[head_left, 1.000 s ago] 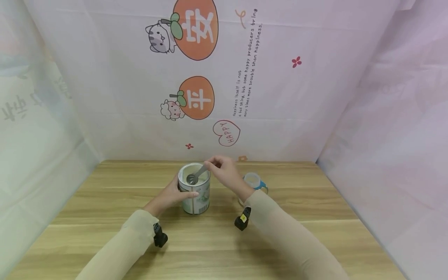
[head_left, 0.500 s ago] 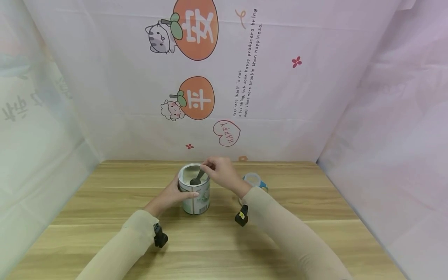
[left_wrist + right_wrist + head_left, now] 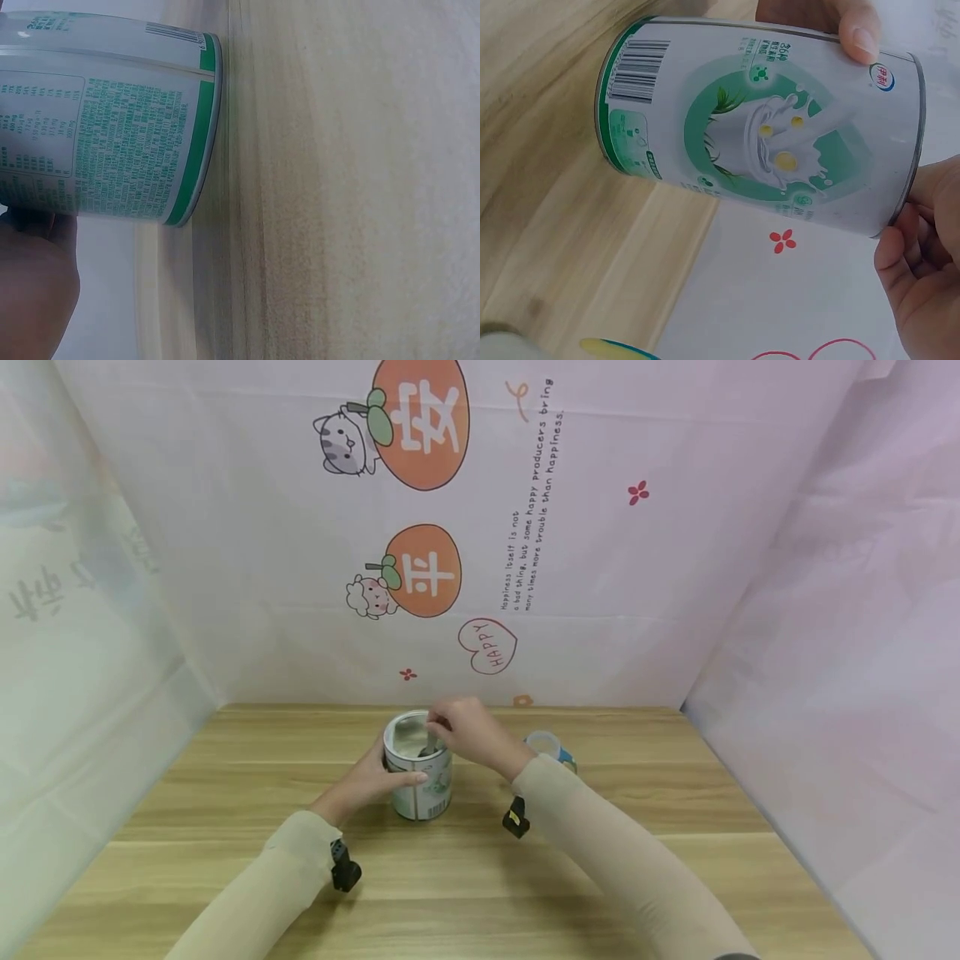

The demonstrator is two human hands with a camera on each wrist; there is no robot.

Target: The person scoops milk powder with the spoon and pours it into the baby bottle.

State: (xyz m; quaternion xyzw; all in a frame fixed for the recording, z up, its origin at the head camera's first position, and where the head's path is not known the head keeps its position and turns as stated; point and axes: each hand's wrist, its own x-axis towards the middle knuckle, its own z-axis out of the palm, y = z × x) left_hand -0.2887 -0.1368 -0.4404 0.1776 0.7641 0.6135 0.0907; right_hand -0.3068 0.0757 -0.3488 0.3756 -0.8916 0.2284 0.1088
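Note:
An uncovered milk powder can (image 3: 422, 789), white and green with a barcode, stands upright on the table. My left hand (image 3: 372, 782) grips it from the left, thumb across the front; the right wrist view shows that thumb near the rim of the can (image 3: 780, 127). Over the right side of the opening, my right hand (image 3: 476, 737) pinches the handle of a grey scoop (image 3: 428, 749). The scoop's bowl is down inside the can, at the pale powder, and partly hidden. From the right wrist, the curled fingers of my right hand (image 3: 922, 277) are right at the rim.
Behind my right forearm stands a clear cup or bottle (image 3: 543, 743) with a blue part, partly covered by the sleeve. The wooden table (image 3: 435, 893) meets a printed white cloth wall (image 3: 585, 643) at the back, with cloth on both sides too.
My right hand has moved left and tipped the scoop's handle more upright, with its bowl lower in the can. My left hand keeps the same hold on the can.

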